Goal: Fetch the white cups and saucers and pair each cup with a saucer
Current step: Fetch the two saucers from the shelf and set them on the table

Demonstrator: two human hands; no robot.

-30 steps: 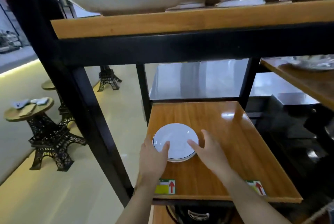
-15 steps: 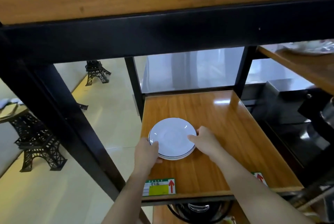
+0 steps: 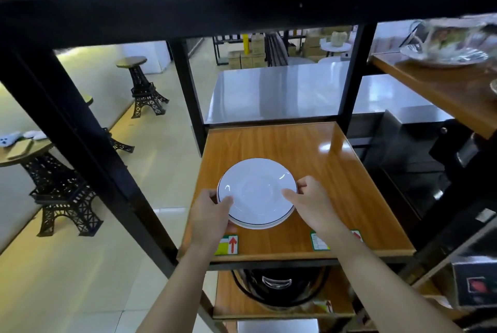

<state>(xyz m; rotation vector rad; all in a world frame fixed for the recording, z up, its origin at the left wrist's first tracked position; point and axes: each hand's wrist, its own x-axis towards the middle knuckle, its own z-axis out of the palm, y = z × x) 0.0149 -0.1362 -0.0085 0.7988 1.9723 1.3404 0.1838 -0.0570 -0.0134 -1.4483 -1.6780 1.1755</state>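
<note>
On the middle wooden shelf point(image 3: 322, 149) of a black-framed rack, a small stack of white saucers point(image 3: 256, 192) with a thin dark rim line sits toward the front left corner. At least two lie nested, judging by the second edge showing beneath the top one at the near side; whether there are more I cannot tell from this angle.

Both hands flank the stack. The left hand point(image 3: 212, 214) has its thumb laid over the rim at the near left, its fingers seemingly tucked below the edge, so its grip is closed on the saucers. The right hand point(image 3: 309, 198) takes the opposite edge the same way, thumb on top and fingers curled behind the far right rim. Holding from two sides makes sense: a loose stack of shallow, glossy dishes slides easily, and a pinch at opposite edges keeps them together for lifting clear of the shelf.

No plain white cups show here. A flowered cup on its saucer point(image 3: 446, 44) stands on the neighbouring shelf to the right, blurred. The fetching step looks barely begun, with pairing yet to come.
</note>
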